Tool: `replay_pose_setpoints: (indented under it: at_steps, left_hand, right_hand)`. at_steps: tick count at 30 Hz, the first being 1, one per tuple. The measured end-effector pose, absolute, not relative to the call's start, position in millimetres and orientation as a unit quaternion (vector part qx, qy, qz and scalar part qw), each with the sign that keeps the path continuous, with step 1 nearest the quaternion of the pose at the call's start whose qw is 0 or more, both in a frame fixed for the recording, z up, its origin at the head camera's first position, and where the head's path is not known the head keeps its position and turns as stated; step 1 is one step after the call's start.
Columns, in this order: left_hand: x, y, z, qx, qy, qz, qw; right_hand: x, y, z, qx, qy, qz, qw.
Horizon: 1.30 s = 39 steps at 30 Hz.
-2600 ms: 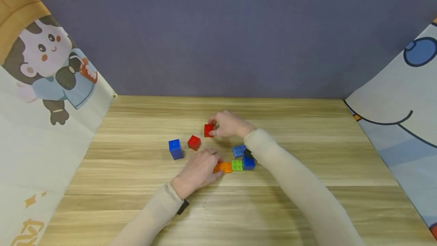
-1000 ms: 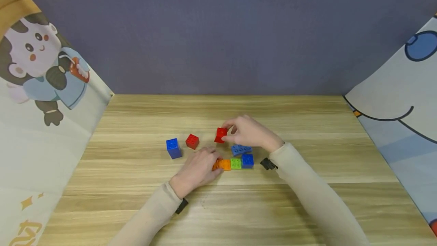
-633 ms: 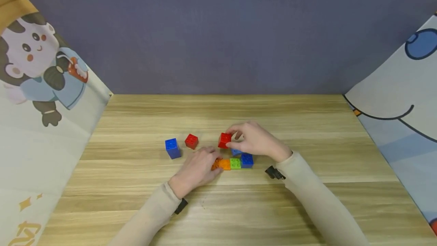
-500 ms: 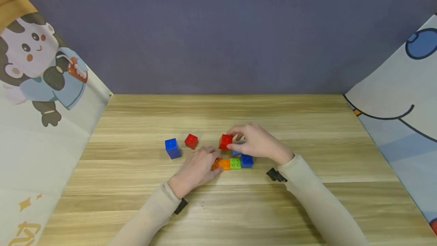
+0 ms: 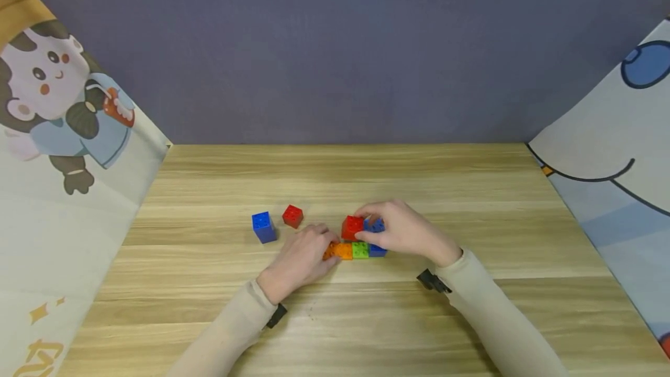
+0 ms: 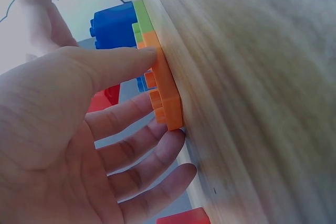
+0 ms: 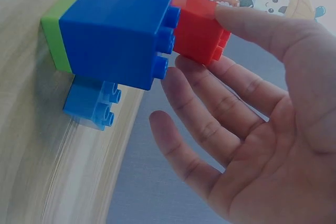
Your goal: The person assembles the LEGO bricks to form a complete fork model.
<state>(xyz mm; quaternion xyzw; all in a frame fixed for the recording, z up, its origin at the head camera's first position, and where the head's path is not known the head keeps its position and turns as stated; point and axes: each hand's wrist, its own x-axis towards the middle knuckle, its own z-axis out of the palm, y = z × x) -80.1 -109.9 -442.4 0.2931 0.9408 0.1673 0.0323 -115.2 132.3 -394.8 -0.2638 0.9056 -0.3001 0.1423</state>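
Note:
My right hand (image 5: 405, 231) pinches a red toy brick (image 5: 352, 228) between thumb and fingertips. In the right wrist view that red brick (image 7: 197, 27) appears raised off the table, beyond a dark blue brick (image 7: 115, 32) that stands on a light green one (image 7: 58, 43). My left hand (image 5: 300, 258) holds the left end of a low row, its thumb and fingers on opposite sides of the orange bricks (image 6: 165, 85). Green (image 5: 360, 250) continues the row to the right. A lighter blue brick (image 5: 374, 226) lies just behind, partly covered by my right hand.
To the left stand a tall blue block (image 5: 264, 227) and a loose red brick (image 5: 292, 216) on the wooden table (image 5: 335, 324). A dark grey panel (image 5: 335, 51) rises behind the table, with printed cartoon panels at both sides.
My right hand has carried the red brick rightward and nearer to me, from behind the row to beside the lighter blue brick. My left hand stays on the orange bricks.

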Motion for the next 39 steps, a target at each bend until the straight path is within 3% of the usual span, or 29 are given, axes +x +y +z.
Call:
replay_pose_setpoints:
  at_steps: [39]
  left_hand:
    - [-81.1, -108.0, -443.6, 0.299, 0.941, 0.158, 0.023]
  right_hand:
    - [-97.8, 135.1, -417.2, -0.285, 0.896, -0.314, 0.128]
